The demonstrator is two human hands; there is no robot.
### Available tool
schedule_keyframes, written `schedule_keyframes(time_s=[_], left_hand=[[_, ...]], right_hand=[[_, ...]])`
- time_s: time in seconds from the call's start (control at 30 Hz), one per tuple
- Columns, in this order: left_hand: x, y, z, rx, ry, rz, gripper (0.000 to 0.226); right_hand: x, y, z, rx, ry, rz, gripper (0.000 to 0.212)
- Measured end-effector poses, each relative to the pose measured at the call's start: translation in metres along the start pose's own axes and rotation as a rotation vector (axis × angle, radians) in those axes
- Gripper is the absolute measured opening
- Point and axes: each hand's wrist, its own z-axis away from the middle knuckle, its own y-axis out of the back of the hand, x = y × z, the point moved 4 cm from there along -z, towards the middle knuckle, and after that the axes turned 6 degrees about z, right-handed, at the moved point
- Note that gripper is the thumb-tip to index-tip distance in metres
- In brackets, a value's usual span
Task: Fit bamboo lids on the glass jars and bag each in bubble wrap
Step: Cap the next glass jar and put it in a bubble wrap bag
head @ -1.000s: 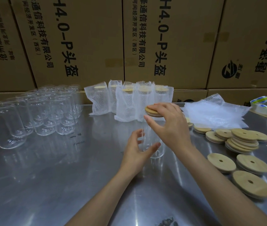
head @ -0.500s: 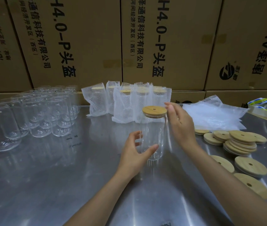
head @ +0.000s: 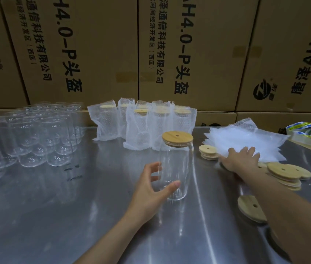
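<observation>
Now that the bamboo lid (head: 177, 138) is seated, the jar (head: 173, 172) is being loosely cupped by the left hand (head: 150, 189) while the bubble-wrap bags (head: 246, 140) are being reached by the spread right hand (head: 240, 159).

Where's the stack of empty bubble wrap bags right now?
Head view, far right: the bubble wrap bags lie under the right hand, behind the loose bamboo lids.
</observation>
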Motion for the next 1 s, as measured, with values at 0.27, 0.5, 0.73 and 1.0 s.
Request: schedule_keyframes(time_s=[0.27, 0.5, 0.73, 1.0], left_hand=[[0.003, -0.002, 0.001, -0.013, 0.009, 0.002, 0.070], [0.006, -0.002, 0.002, -0.021, 0.001, 0.012, 0.070], [0.007, -0.001, 0.003, -0.026, 0.007, -0.001, 0.073], [0.006, 0.002, 0.001, 0.037, -0.015, 0.068, 0.076]], right_hand=[[0.003, 0.004, -0.004, 0.075, 0.018, -0.126, 0.040], [0.008, 0.027, 0.015, 0.561, 0.034, -0.302, 0.042], [-0.003, 0.034, 0.040, 0.626, 0.066, -0.659, 0.020], [-0.049, 0.110, 0.135, 1.099, 0.496, -0.959, 0.030]])
